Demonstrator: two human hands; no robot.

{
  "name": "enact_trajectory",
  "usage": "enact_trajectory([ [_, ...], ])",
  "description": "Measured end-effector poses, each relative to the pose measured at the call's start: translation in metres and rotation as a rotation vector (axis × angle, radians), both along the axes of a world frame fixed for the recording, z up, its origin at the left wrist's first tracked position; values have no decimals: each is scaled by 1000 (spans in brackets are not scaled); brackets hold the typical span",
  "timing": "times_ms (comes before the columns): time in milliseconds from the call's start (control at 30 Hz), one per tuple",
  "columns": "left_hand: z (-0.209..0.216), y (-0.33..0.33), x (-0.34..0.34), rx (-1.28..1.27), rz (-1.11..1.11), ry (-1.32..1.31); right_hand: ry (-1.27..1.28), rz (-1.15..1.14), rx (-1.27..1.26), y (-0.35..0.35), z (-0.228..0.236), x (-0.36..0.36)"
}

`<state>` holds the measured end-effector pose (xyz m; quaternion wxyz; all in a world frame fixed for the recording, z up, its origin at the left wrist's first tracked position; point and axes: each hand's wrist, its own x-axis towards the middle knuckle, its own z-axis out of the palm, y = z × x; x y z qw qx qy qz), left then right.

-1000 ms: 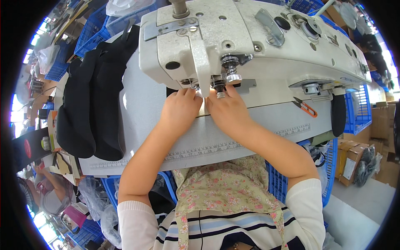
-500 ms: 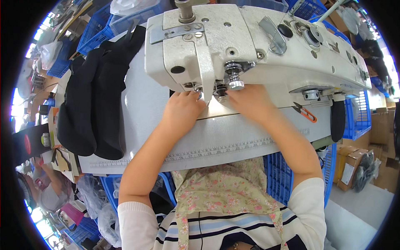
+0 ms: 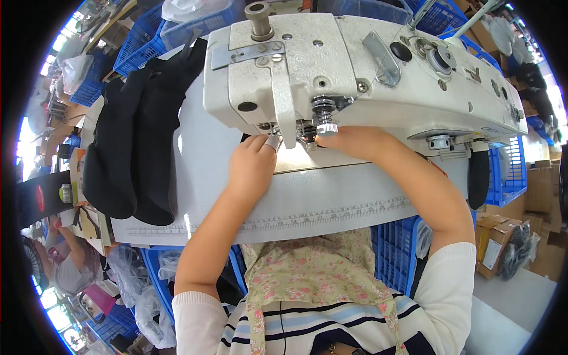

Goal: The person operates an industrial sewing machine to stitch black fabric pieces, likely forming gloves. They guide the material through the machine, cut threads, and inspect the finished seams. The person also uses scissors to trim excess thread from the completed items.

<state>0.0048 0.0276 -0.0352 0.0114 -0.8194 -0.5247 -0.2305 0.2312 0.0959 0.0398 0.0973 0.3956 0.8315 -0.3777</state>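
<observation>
A white sewing machine (image 3: 367, 77) spans the bed over the pale worktable (image 3: 355, 183). My left hand (image 3: 251, 165) is left of the needle area, its fingers bent and close together; a silvery band (image 3: 273, 142) shows on one fingertip. A black sliver, perhaps fabric, peeks out by those fingers, and whatever lies under them is hidden. My right hand (image 3: 352, 143) reaches behind the machine's head from the right, with most of its fingers hidden. Thread snips (image 3: 423, 156) lie mostly covered by my right forearm.
Black padded fabric pieces (image 3: 127, 142) are piled on the table's left. A printed ruler (image 3: 296, 217) runs along the front edge. Blue crates (image 3: 393, 254) stand below and behind the table. Cardboard boxes (image 3: 494, 242) sit at the right. Another person (image 3: 74, 266) is at far left.
My right hand has moved farther in behind the machine's head, and its forearm now covers most of the snips. My left hand has shifted slightly left and down in view.
</observation>
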Motion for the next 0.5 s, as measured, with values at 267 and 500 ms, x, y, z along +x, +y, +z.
enact_trajectory([
  [267,5,4,-2,-61,-48,38,-43,64,174,-9,-4,-1],
  [500,16,7,-4,-190,-58,121,91,213,602,-15,-26,-3],
])
